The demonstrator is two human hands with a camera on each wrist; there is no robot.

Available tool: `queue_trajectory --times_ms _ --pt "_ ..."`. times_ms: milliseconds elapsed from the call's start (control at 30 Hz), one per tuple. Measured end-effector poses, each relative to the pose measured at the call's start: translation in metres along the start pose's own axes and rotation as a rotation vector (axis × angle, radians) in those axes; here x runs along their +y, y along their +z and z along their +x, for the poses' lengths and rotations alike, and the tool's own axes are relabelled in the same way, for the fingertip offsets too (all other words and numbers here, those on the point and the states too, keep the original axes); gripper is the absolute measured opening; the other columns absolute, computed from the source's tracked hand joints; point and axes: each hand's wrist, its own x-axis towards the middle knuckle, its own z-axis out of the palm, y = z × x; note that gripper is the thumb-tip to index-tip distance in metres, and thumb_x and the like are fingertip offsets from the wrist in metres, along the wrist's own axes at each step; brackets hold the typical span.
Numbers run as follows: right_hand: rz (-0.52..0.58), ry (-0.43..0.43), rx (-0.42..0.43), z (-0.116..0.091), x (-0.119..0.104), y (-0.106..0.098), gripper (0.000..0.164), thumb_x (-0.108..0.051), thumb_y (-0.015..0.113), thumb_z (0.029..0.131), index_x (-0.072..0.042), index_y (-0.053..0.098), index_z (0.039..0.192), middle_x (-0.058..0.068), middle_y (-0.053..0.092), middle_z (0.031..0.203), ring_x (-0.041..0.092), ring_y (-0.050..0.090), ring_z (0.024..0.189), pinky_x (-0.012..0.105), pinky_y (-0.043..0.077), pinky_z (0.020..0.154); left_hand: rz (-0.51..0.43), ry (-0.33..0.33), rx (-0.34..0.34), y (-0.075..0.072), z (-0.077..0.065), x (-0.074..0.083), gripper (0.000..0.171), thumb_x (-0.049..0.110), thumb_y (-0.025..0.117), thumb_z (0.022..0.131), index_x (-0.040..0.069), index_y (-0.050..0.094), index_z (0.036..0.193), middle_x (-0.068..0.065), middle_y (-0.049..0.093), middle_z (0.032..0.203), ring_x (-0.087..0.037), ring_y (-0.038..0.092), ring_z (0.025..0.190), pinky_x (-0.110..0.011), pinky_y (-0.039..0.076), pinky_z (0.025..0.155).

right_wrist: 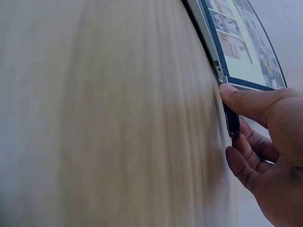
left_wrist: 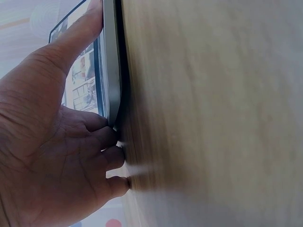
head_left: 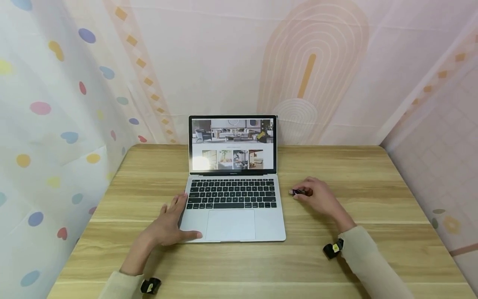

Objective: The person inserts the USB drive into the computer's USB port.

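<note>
Okay, my right hand (head_left: 323, 199) pinches the USB flash drive (head_left: 300, 192), thumb and fingers on its dark body, metal plug (head_left: 291, 192) sticking out left past my fingertips. Key relation: the laptop (head_left: 269, 226) lies directly left of those fingers, its right edge near the plug but apart from it in the head view. Drive's long axis runs roughly left-right, so about square to that edge. In the right wrist view, what look like side ports (right_wrist: 218, 69) show just beyond my thumb tip, roughly in line with the plug. Right hand is nearer that side; my left hand (head_left: 168, 226) rests at the opposite one, fingers extended along the left edge, thumb near the front-left corner, pinching nothing. Wooden tabletop (head_left: 261, 270) below my fingers.
</note>
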Motion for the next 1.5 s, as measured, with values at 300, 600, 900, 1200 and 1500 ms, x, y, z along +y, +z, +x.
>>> queue_trajectory --times_ms 300,600,900,1200,1500 --pt "0.028 0.009 0.002 0.008 -0.003 0.004 0.02 -0.02 0.078 0.093 -0.019 0.079 0.113 0.002 0.066 0.101 0.018 0.056 0.087 0.031 0.048 0.076 0.004 0.011 0.005 0.0 0.001 -0.003 0.141 0.068 0.083 0.07 0.001 0.003 0.164 -0.023 0.003 0.172 -0.047 0.003 0.159 -0.07 -0.001 0.126" --pt "0.003 -0.014 0.013 0.016 -0.004 0.005 0.019 -0.019 0.078 0.092 -0.016 0.08 0.111 0.003 0.07 0.101 0.018 0.056 0.085 0.03 0.047 0.074 -0.003 0.01 -0.004 0.0 0.001 -0.001 0.141 0.068 0.083 0.07 0.001 0.003 0.164 -0.024 0.003 0.172 -0.047 0.003 0.159 -0.069 -0.001 0.126" --pt "0.049 -0.01 -0.006 0.023 -0.008 0.007 0.019 -0.017 0.079 0.092 -0.015 0.079 0.11 0.002 0.07 0.099 0.017 0.057 0.086 0.031 0.049 0.077 -0.005 0.013 -0.003 -0.001 0.001 0.0 0.14 0.067 0.084 0.07 0.0 0.004 0.164 -0.024 0.004 0.172 -0.047 0.003 0.158 -0.07 -0.001 0.125" --pt "0.047 0.01 -0.026 0.029 -0.015 0.009 0.019 -0.017 0.078 0.092 -0.013 0.079 0.112 0.004 0.069 0.1 0.019 0.06 0.09 0.032 0.051 0.08 -0.006 0.012 -0.008 -0.001 0.0 0.001 0.14 0.067 0.084 0.07 0.0 0.005 0.164 -0.025 0.004 0.172 -0.047 0.003 0.158 -0.07 -0.001 0.125" --pt "0.03 -0.008 -0.021 0.035 -0.015 0.013 0.019 -0.017 0.078 0.093 -0.013 0.079 0.111 0.003 0.069 0.099 0.019 0.059 0.089 0.032 0.051 0.081 -0.007 0.01 -0.008 -0.001 0.0 0.0 0.14 0.067 0.084 0.07 0.0 0.004 0.164 -0.025 0.004 0.172 -0.047 0.002 0.158 -0.069 -0.001 0.126"
